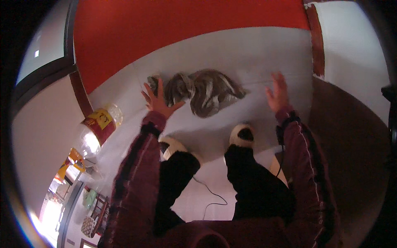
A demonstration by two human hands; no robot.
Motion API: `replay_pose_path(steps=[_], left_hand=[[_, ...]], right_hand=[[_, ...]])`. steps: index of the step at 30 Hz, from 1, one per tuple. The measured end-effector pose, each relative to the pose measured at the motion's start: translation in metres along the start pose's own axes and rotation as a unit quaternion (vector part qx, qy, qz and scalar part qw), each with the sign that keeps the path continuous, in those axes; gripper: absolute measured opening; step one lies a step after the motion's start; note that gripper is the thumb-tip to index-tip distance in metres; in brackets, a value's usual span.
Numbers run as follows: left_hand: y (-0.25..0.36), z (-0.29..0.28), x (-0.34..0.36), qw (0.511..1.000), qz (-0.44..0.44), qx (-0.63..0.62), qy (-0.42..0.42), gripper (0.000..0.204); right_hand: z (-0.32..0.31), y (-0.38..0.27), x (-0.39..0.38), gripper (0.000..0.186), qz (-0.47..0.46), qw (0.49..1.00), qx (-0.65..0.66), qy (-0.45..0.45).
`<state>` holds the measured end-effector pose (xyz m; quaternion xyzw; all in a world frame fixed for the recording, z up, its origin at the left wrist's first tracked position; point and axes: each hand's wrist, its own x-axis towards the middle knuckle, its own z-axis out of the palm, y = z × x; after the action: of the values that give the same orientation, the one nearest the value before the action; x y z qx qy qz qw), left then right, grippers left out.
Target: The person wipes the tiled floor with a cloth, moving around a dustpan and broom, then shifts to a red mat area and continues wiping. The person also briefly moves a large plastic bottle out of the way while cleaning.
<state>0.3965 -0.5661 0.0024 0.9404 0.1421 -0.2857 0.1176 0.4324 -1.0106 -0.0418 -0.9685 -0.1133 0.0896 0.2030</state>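
Observation:
A crumpled grey-brown cloth with lighter streaks point(209, 91) lies on the pale floor point(269, 49) in front of my feet. My left hand point(159, 99) is over the cloth's left end with fingers spread; whether it touches the fabric I cannot tell. Off the cloth's right side, my right hand point(277, 93) is raised with its fingers apart and nothing in them, slightly blurred. Both forearms are in maroon sleeves. Below the cloth are my two cream-and-dark shoes point(175, 151).
A red surface point(186, 16) spans the top. A large plastic container with a red-yellow label point(99, 128) stands at left. A dark cable point(213, 194) runs between my legs. A brown panel point(347, 144) fills the right, and cluttered furniture point(95, 211) shows at lower left.

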Motion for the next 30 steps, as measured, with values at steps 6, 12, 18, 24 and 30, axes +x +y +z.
replay_pose_path(steps=[6, 12, 18, 24, 30], left_hand=[[0.113, 0.082, 0.0, 0.998, -0.055, -0.001, 0.024, 0.136], [0.134, 0.07, 0.051, 0.945, 0.265, 0.146, 0.126, 0.093], [0.061, 0.035, 0.118, 0.94, -0.155, 0.098, 0.288, 0.07], [0.22, 0.073, 0.107, 0.978, 0.101, -0.051, 0.177, 0.062], [0.225, 0.104, 0.049, 0.915, 0.373, 0.117, 0.102, 0.057]], right_hand=[[0.069, 0.062, 0.001, 0.064, 0.177, 0.966, -0.149, 0.119], [0.076, 0.046, 0.001, 0.067, 0.198, 0.962, -0.118, 0.143], [0.072, 0.049, -0.003, 0.065, 0.194, 0.963, -0.111, 0.154], [0.074, 0.047, -0.001, 0.065, 0.2, 0.958, -0.122, 0.166], [0.071, 0.046, 0.0, 0.065, 0.201, 0.96, -0.102, 0.164]])
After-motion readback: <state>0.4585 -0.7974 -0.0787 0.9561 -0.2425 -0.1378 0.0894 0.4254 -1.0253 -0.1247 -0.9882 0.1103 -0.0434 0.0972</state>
